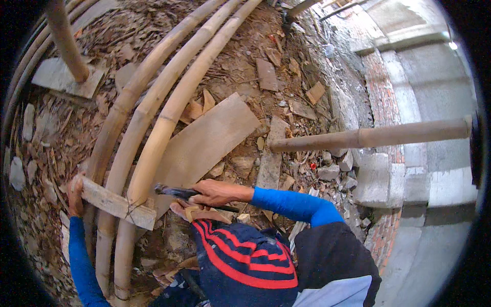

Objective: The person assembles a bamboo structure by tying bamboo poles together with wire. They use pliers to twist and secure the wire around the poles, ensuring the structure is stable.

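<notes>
A short pale wooden board (113, 199) lies across several long bamboo poles (162, 127) at the lower left. My left hand (75, 196) is closed on the board's left end. In my right hand (217, 193) is a hammer (176, 192), its dark metal head pointing left, just right of the board's other end. Dark thin strands, perhaps wire or nails, show on the board near that end. My bare foot, partly hidden, is below the hammer.
A wide flat plank (215, 135) lies right of the poles. A bamboo post (368, 137) stands on a narrow board, another (66, 46) on a square board at upper left. Rubble (332, 171) and wood scraps lie before a brick and concrete wall (434, 87).
</notes>
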Motion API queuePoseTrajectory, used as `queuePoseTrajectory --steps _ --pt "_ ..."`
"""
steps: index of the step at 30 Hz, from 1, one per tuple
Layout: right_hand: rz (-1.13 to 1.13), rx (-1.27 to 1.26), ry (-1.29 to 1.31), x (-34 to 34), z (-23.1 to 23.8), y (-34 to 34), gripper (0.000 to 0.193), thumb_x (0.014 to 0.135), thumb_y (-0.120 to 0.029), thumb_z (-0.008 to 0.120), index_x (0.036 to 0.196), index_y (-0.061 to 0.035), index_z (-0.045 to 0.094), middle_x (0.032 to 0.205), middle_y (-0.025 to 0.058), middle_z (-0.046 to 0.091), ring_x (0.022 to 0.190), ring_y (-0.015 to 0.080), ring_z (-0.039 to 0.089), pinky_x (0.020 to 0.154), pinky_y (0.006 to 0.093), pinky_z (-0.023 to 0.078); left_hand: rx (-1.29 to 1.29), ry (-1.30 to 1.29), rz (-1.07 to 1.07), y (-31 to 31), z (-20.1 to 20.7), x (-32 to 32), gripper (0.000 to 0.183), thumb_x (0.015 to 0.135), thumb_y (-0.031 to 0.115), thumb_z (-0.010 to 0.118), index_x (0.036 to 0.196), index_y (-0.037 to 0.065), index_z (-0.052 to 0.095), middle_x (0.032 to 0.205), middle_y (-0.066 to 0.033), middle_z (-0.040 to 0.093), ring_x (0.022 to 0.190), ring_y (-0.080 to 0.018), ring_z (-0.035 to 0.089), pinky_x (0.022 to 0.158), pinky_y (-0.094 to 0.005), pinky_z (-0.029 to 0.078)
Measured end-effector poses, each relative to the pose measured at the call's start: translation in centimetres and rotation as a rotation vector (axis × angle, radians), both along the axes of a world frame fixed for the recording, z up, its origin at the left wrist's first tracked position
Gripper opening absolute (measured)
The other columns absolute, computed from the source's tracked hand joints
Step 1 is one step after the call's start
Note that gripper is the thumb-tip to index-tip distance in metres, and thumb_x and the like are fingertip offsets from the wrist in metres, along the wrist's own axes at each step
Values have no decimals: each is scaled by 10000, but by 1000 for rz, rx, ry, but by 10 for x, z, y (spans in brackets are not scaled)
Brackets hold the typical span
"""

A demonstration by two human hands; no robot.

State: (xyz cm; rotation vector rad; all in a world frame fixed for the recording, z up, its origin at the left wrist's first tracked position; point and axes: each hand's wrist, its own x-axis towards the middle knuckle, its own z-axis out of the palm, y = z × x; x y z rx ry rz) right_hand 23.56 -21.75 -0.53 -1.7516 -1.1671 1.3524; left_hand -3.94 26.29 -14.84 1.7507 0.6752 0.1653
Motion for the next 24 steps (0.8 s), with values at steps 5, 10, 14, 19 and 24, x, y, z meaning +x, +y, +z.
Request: queuePoseTrajectory --steps 5,10,14,19,24 --pt "-351 -162 -335 7 -38 -58 356 1027 -327 576 1212 -23 580 797 192 692 728 364 700 654 489 540 135 6 112 -13 29 -3 500 1041 408 552 1292 -8 669 1239 -82 665 1165 -199 577 1057 -349 416" --pt "-585 -346 -563 21 -31 -83 367 1000 -284 606 1321 -109 567 867 250 693 817 468 675 678 555 522 98 60 234 -18 28 8 488 1041 407 553 1233 -21 687 1186 -78 688 1092 -191 607 1015 -331 439" --pt "-600 -292 -860 4 -70 -111 483 981 -275 626 1432 -132 527 895 228 647 771 432 645 625 535 512 119 143 112 -1 11 0 482 1038 408 552 1186 -27 699 1112 -66 696 1021 -178 613 947 -335 460" --pt "-546 -247 -950 -7 -85 -102 607 958 -246 651 1526 -143 461 907 197 595 812 375 618 645 497 514 197 92 158 -2 13 1 493 1041 410 535 1146 -41 704 1033 -66 690 954 -181 616 914 -339 470" --pt "-392 -346 -948 -7 -81 -95 803 877 -253 740 1552 -24 370 1078 214 614 947 352 624 745 450 524 166 115 140 1 13 -1 535 1038 455 536 1171 -38 695 1150 -76 676 1046 -192 603 967 -332 451"
